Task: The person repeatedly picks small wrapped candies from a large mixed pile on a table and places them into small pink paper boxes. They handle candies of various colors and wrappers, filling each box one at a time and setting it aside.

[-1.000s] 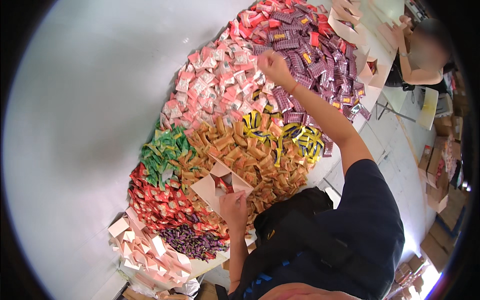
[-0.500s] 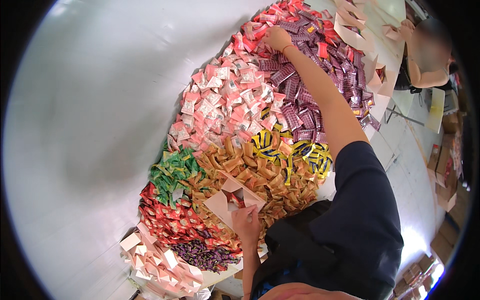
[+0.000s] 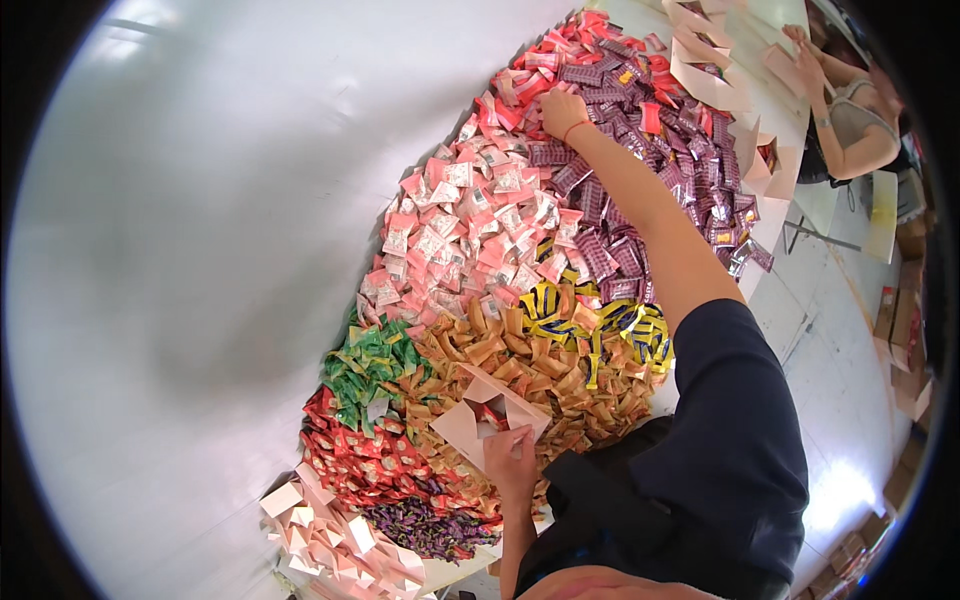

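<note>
My left hand (image 3: pixel 512 464) grips the near edge of a pale pink paper box (image 3: pixel 462 432), whose top stands open. A few red-wrapped pieces (image 3: pixel 492 412) show inside it. At full reach, my right hand (image 3: pixel 563 113) is down at the border between red-pink packets (image 3: pixel 520 84) and purple packets (image 3: pixel 606 96). Its fingers are curled, and whatever is in them is hidden. Under the box lie tan-wrapped candies (image 3: pixel 560 400). Between the hands are pale pink packets (image 3: pixel 450 225) and yellow-and-blue sticks (image 3: pixel 640 330).
Green packets (image 3: pixel 370 365), red packets (image 3: pixel 360 450) and small dark purple candies (image 3: pixel 430 527) lie at the near left. Folded pink boxes (image 3: pixel 335 545) are heaped at the near corner. More open boxes (image 3: pixel 705 65) line the far right edge, where another person (image 3: pixel 850 120) holds one.
The whole view has shifted slightly, moving the pile right and down in the picture. My right hand remains at the far packets, and my left still holds the box. The other person has raised a box.
</note>
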`<state>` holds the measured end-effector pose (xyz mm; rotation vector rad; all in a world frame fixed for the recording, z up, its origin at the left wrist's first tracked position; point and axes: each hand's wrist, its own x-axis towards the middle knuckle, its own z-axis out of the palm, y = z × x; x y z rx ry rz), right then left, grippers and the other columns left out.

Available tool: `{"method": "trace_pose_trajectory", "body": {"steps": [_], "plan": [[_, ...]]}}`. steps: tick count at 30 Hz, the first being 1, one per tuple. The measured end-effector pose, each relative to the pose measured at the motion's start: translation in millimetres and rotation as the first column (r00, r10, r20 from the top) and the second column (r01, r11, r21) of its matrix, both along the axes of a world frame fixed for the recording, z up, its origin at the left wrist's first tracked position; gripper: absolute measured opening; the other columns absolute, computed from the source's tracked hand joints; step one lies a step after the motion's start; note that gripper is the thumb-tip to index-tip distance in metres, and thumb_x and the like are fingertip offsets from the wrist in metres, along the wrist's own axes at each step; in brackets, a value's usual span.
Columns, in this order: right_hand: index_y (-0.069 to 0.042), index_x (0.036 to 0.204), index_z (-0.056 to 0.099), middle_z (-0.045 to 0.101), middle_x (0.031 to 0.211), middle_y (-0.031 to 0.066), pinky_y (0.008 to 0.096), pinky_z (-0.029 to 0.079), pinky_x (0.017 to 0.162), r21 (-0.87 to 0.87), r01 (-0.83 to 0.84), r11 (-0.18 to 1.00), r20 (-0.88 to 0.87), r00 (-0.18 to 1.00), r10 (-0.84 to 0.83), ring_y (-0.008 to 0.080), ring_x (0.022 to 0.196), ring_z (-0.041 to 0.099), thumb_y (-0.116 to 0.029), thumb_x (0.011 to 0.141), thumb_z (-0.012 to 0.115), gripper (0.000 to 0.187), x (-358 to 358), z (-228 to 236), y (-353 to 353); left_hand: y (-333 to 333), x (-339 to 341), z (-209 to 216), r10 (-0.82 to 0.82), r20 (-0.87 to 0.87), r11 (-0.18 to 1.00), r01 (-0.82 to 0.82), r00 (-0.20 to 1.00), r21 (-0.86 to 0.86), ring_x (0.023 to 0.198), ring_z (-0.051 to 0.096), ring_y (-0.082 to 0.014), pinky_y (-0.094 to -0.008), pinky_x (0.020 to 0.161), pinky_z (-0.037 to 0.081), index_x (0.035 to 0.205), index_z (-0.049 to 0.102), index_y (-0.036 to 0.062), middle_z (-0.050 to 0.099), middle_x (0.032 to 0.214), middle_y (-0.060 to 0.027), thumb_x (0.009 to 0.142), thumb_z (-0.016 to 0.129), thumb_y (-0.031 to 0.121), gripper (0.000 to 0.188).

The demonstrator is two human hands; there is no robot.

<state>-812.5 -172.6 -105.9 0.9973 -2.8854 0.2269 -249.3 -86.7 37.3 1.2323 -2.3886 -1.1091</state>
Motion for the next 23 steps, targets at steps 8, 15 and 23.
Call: {"method": "trace_pose_trajectory", "body": {"steps": [8,15,23], "plan": [[-0.007,0.093,0.06,0.067,0.083,0.0146,0.046,0.055,0.062,-0.13,-0.28,0.951,-0.048,0.96,0.276,0.0334,0.078,0.066,-0.032,0.09,0.051,0.026,6.8,23.4,52.2,4.9,7.6,-5.3,-0.031,-0.033,0.997,0.029,0.999,-0.073,0.075,0.056,-0.022,-0.0304,0.063,0.046,0.085,0.07,0.0061,0.063,0.077,-0.0071,0.076,0.072,0.003,0.009],[-0.009,0.094,0.062,0.065,0.09,0.0196,0.0469,0.05,0.073,-0.554,0.057,0.831,0.122,0.992,0.013,0.0392,0.085,0.063,-0.034,0.094,0.045,0.03,9.9,54.2,112.3,6.8,4.8,17.3,-0.083,-0.028,0.987,0.078,0.996,-0.143,0.077,0.059,-0.0255,-0.0342,0.07,0.047,0.086,0.069,0.0071,0.066,0.081,-0.0069,0.077,0.071,0.003,0.01],[-0.004,0.109,0.067,0.067,0.106,0.0062,0.0294,0.044,0.089,-0.649,0.748,0.138,0.711,0.531,0.46,0.0163,0.1,0.06,-0.03,0.093,0.053,0.033,-0.1,81.7,171.8,23.3,13.8,40.5,-0.202,-0.034,0.95,0.187,0.979,-0.249,0.073,0.058,-0.026,-0.0361,0.066,0.047,0.086,0.069,0.0095,0.066,0.081,-0.0054,0.076,0.071,0.004,0.012]]}}
